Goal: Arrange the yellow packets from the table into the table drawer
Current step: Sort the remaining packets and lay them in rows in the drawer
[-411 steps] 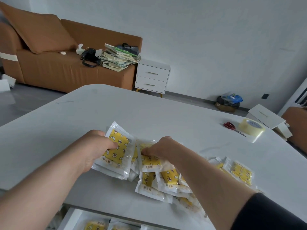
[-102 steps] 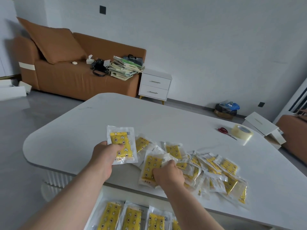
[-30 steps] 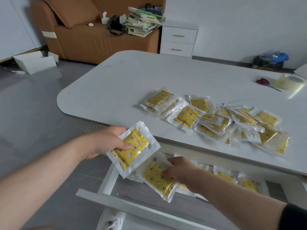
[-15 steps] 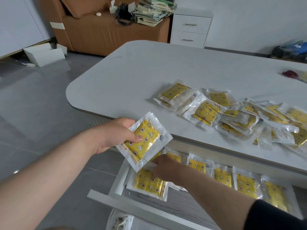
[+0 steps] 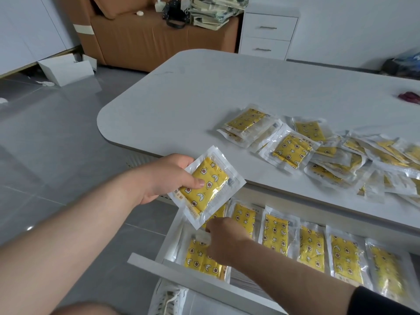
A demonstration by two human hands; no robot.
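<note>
Pinching one yellow packet (image 5: 205,186) above the drawer's (image 5: 181,271) left end, the left hand (image 5: 168,178) hovers while the right hand (image 5: 227,239), its grip hidden, settles a second packet (image 5: 202,258) inside that end, where slick film could ride over its neighbour (image 5: 244,220) and lie crooked; the small print is unreadable

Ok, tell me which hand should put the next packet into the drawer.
Left, probably. The left hand grips a yellow packet just above the left end of the drawer, while the right hand is occupied with another packet lying inside it.
</note>
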